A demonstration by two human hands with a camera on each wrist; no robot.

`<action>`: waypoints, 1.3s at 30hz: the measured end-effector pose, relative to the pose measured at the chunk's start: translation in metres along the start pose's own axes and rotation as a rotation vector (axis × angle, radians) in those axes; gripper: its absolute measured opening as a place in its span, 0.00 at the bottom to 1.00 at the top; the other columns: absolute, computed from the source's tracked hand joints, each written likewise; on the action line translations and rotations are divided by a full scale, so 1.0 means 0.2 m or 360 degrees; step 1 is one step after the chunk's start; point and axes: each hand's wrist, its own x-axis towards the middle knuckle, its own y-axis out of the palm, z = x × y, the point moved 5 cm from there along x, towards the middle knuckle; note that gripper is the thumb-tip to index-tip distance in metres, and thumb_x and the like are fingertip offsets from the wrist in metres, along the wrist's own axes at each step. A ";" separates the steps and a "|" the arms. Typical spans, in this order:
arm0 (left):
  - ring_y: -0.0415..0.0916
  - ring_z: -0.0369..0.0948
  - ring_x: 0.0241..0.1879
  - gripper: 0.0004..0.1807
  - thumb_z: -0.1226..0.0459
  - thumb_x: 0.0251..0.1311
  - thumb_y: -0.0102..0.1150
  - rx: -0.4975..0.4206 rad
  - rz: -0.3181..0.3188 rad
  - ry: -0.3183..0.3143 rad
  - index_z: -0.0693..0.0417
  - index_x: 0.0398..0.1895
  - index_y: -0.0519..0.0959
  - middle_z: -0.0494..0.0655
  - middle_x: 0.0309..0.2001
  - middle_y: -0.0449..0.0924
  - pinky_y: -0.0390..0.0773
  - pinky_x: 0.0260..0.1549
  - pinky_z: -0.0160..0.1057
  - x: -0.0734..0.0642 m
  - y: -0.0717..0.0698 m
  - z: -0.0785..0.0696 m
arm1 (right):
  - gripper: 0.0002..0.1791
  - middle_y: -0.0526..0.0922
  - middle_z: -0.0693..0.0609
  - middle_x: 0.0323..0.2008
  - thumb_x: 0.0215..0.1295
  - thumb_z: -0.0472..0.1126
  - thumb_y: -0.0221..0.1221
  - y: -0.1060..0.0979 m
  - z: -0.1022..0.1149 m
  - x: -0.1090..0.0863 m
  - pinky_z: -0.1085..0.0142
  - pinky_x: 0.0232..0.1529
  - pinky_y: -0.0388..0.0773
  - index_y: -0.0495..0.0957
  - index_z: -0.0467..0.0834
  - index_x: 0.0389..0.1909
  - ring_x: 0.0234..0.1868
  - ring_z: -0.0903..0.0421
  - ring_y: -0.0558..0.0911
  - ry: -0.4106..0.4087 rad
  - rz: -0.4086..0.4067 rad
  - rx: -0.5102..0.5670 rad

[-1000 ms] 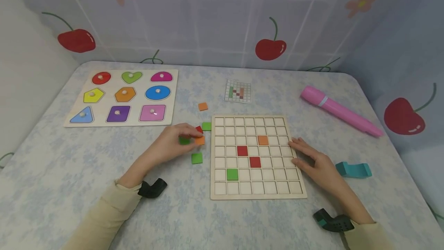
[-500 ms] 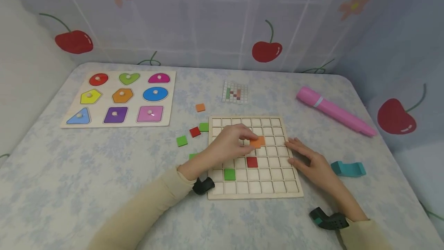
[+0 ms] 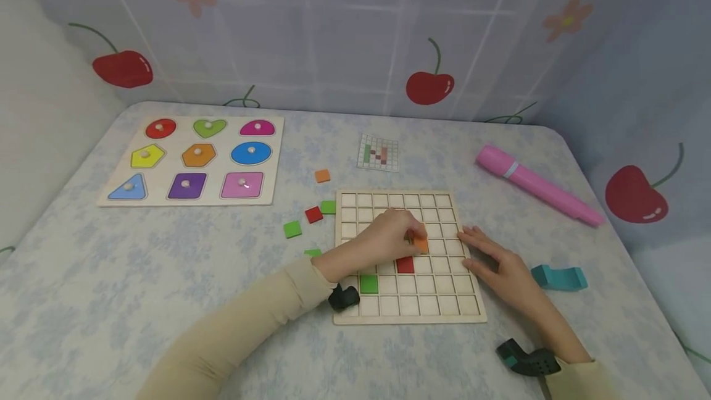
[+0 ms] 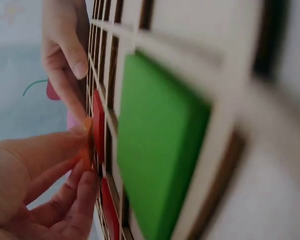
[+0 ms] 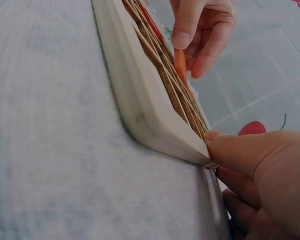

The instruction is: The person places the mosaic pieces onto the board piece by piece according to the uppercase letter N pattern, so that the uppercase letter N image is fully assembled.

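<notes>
My left hand (image 3: 391, 238) is over the middle of the wooden grid board (image 3: 411, 320), pinching an orange tile (image 4: 88, 145) between thumb and fingers. The tile is tilted on edge close to the grid, just in front of another orange tile largely covered by the fingers. A red tile (image 3: 405, 265) and a green tile (image 3: 369, 284) lie in cells nearer me. A second red tile is hidden under the hand in the head view. At the board's right edge rests my right hand (image 3: 502, 267), thumb and fingers touching the rim.
Loose green (image 3: 292, 229), red (image 3: 313, 214) and orange (image 3: 322, 176) tiles lie left of the board. Behind it is a small pattern card (image 3: 378, 153). A knobbed shape puzzle (image 3: 216, 168) sits far left; a pink tube (image 3: 536, 184) and teal block (image 3: 559, 278) lie right.
My left hand has moved right from the loose tiles onto the board, carrying an orange tile, and has tilted it down by the cells. The right hand stays at the board's edge.
</notes>
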 end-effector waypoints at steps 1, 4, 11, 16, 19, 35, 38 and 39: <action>0.76 0.33 0.40 0.10 0.68 0.54 0.66 0.0003 0.0007 -0.0023 0.57 0.41 0.84 0.43 0.40 0.81 0.72 0.38 0.26 0.00 0.00 0.00 | 0.27 0.63 0.41 0.66 0.64 0.39 0.60 0.00 0.00 0.00 0.47 0.59 0.56 0.69 0.41 0.63 0.68 0.43 0.55 -0.0002 0.0002 0.0002; 0.76 0.34 0.41 0.11 0.68 0.54 0.66 -0.0001 0.0017 -0.0090 0.56 0.42 0.83 0.43 0.41 0.81 0.72 0.38 0.26 -0.01 0.01 0.01 | 0.27 0.62 0.41 0.66 0.64 0.39 0.59 0.01 0.01 0.01 0.47 0.59 0.56 0.69 0.41 0.63 0.68 0.43 0.55 -0.0013 0.0009 0.0011; 0.75 0.33 0.41 0.10 0.69 0.55 0.65 0.0014 -0.0009 -0.0092 0.56 0.42 0.83 0.42 0.40 0.80 0.71 0.38 0.26 -0.02 0.01 0.03 | 0.26 0.63 0.41 0.65 0.64 0.39 0.60 0.01 0.01 0.01 0.51 0.60 0.57 0.69 0.41 0.63 0.67 0.42 0.56 -0.0022 0.0009 -0.0016; 0.74 0.34 0.39 0.10 0.69 0.56 0.63 -0.0090 -0.0068 -0.0078 0.56 0.42 0.82 0.42 0.39 0.80 0.71 0.37 0.26 -0.04 -0.01 0.05 | 0.27 0.63 0.41 0.65 0.63 0.39 0.60 0.02 0.00 0.01 0.46 0.58 0.57 0.69 0.41 0.63 0.67 0.42 0.55 0.0004 0.0013 -0.0009; 0.75 0.35 0.39 0.11 0.68 0.57 0.63 -0.0204 -0.0104 -0.0045 0.57 0.43 0.82 0.44 0.40 0.81 0.72 0.37 0.27 -0.07 -0.03 0.05 | 0.27 0.62 0.41 0.66 0.64 0.40 0.60 0.03 0.00 0.00 0.43 0.57 0.57 0.69 0.41 0.64 0.68 0.42 0.55 0.0025 0.0026 0.0009; 0.74 0.44 0.45 0.15 0.67 0.59 0.62 -0.0413 -0.0700 -0.0437 0.62 0.49 0.79 0.55 0.47 0.78 0.74 0.45 0.38 -0.27 -0.60 0.47 | 0.28 0.62 0.44 0.66 0.64 0.39 0.60 -0.01 0.01 0.00 0.52 0.59 0.58 0.67 0.44 0.65 0.68 0.44 0.55 -0.0023 0.0009 -0.0044; 0.72 0.46 0.50 0.18 0.66 0.59 0.62 -0.0363 -0.0698 -0.0552 0.61 0.52 0.77 0.54 0.51 0.75 0.73 0.48 0.40 -0.27 -0.63 0.54 | 0.28 0.62 0.43 0.66 0.63 0.39 0.60 -0.01 0.02 0.00 0.57 0.61 0.58 0.67 0.43 0.65 0.68 0.45 0.55 -0.0028 0.0009 -0.0039; 0.71 0.47 0.51 0.19 0.66 0.58 0.62 -0.0344 -0.0689 -0.0583 0.60 0.53 0.77 0.53 0.52 0.75 0.72 0.49 0.41 -0.27 -0.63 0.56 | 0.28 0.62 0.44 0.66 0.63 0.39 0.60 -0.01 0.02 0.00 0.58 0.62 0.58 0.67 0.43 0.65 0.68 0.45 0.55 -0.0027 0.0008 -0.0040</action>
